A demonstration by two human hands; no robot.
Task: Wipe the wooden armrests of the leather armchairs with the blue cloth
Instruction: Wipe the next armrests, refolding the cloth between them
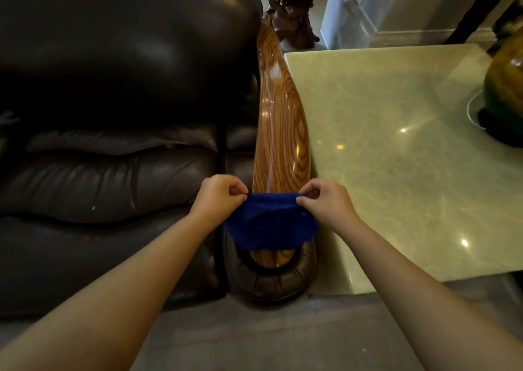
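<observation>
A glossy wooden armrest (278,121) with strong grain runs along the right side of a dark leather armchair (113,93). The blue cloth (270,223) hangs stretched across the armrest's near end, covering part of it. My left hand (219,195) pinches the cloth's upper left edge. At the upper right edge my right hand (325,203) pinches it too. Both hands sit just above the wood, a cloth's width apart. A pale streak runs down the armrest's length.
A pale green marble side table (410,155) stands right against the armrest. On its far right edge sits a dark glossy ornament (506,87). A carved dark wooden stand (291,11) rises behind the chair. Grey floor lies below my arms.
</observation>
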